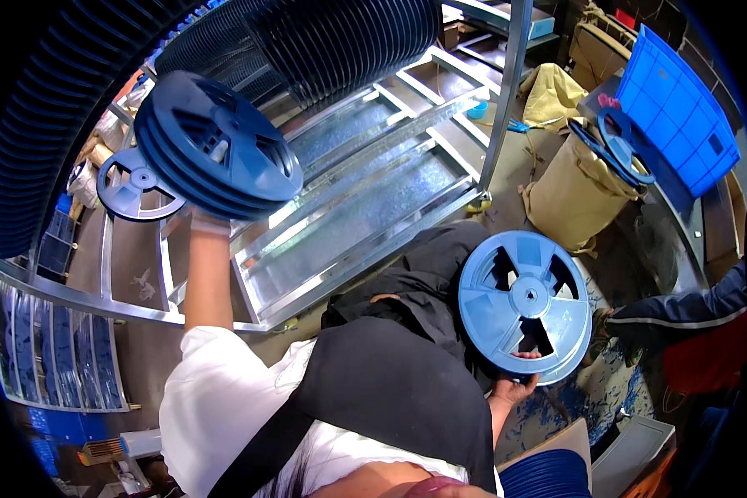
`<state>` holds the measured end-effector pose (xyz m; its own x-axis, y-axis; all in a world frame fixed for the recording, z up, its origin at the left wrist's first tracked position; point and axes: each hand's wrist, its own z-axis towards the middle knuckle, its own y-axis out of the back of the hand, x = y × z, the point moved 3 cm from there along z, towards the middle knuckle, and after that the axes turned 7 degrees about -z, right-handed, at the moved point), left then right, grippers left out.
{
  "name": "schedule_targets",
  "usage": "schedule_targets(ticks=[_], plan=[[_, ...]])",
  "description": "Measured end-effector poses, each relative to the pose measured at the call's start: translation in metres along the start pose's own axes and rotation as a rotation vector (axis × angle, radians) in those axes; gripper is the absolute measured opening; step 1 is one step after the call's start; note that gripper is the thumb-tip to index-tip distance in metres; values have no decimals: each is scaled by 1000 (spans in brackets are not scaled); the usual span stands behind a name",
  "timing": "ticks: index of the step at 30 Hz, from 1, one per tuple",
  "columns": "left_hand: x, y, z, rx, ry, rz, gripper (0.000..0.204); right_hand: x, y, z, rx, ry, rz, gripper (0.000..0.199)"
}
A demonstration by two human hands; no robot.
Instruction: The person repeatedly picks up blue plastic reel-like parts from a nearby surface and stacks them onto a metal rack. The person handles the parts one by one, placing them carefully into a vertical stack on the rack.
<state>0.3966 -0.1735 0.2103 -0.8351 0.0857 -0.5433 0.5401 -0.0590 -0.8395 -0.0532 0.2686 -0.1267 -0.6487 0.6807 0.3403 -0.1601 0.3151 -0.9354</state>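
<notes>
Raised on the left, my left hand (211,222) is at the lower edge of a stack of dark blue plastic reels (261,170) and appears to hold it. The fingers are hidden behind the reels. A pale rod end shows in the hub of the top reel. On the right, my right hand (519,383) grips lighter blue reels (494,319) by their lower rim, with fingertips showing through a cutout. At least two of these lie flat together, beside my dark trousers.
A metal rack (365,203) stands ahead, with long rows of dark reels (349,50) above it. A single reel (141,178) is at left. On the right are a tan sack (577,195) with blue reels on top, a blue panel (676,108), and another person's leg (681,319).
</notes>
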Motion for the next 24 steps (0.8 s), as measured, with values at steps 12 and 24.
schedule_targets(ticks=[12, 24], plan=[[6, -16, 236, -70, 158, -125, 46, -2, -21, -16, -250, 123, -122, 38], [10, -6, 259, -159, 229, 63, 46, -3, -31, -18, -220, 107, -208, 42]])
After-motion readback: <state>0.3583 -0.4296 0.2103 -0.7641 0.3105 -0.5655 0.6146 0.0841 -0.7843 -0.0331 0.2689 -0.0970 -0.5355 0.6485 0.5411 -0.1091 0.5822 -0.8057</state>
